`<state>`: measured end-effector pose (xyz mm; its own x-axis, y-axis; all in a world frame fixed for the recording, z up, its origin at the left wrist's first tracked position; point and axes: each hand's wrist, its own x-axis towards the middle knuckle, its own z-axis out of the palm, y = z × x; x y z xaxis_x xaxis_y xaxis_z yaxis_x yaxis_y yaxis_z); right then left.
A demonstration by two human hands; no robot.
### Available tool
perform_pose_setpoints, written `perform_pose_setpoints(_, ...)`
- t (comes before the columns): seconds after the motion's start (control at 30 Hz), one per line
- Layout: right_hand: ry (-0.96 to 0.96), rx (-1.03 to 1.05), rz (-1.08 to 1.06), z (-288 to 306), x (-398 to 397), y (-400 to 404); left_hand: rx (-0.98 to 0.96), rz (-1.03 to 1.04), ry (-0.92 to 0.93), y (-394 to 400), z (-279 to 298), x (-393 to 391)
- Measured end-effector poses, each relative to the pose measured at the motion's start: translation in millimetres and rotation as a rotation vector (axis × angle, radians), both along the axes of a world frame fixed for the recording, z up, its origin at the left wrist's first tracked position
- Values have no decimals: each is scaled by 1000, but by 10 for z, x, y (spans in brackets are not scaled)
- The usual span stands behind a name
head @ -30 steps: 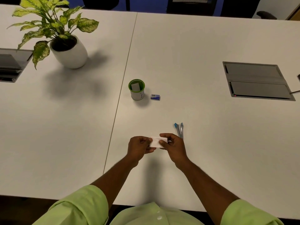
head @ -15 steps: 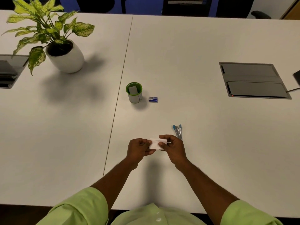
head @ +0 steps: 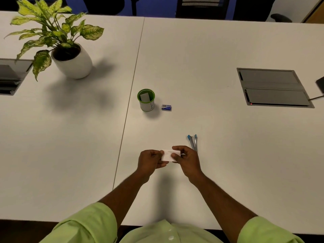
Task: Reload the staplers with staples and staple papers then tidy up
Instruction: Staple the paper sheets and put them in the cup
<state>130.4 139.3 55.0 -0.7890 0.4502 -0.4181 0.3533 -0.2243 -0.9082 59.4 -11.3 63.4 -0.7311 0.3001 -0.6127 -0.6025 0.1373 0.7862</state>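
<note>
A small white paper slip (head: pixel 168 154) is held just above the white table, pinched at its left end by my left hand (head: pixel 150 160) and at its right end by my right hand (head: pixel 188 159). Right behind my right hand lies a blue and silver stapler (head: pixel 192 142), opened wide on the table. Farther back stands a green-rimmed white cup (head: pixel 146 100) with a paper slip inside it. A small blue staple box (head: pixel 166 107) lies just to the right of the cup.
A potted plant (head: pixel 70 57) in a white pot stands at the back left. A grey cable hatch (head: pixel 273 87) is set into the table at the right, another at the far left edge (head: pixel 8 78). A seam (head: pixel 129 95) divides the two tabletops. Chairs stand beyond the far edge.
Both hands keep holding the paper slip in the same spot. Only the head camera has shifted slightly; the objects on the table have not moved.
</note>
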Motion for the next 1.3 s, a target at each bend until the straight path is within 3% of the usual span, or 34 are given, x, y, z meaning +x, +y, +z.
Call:
perform_pose_setpoints(0.27, -24, 40, 24, -20, 34, -53, 7, -15, 2, -83, 9, 45)
perform_pose_setpoints(0.77, -126, 522, 207, -36, -48, -164, -45, -107, 128, -82, 67, 133)
perform_pose_setpoints(0.87, -135, 534, 229, -27, -37, -185, -42, -58, 201, -92, 76, 138)
perform_pose_setpoints(1.1, -123, 414, 158, 2, -24, -149, -23, -63, 177, -128, 81, 90)
perform_pose_setpoints(1.3, -119, 373, 184, 99, -27, -122, -139, -13, 252, -123, 62, 67)
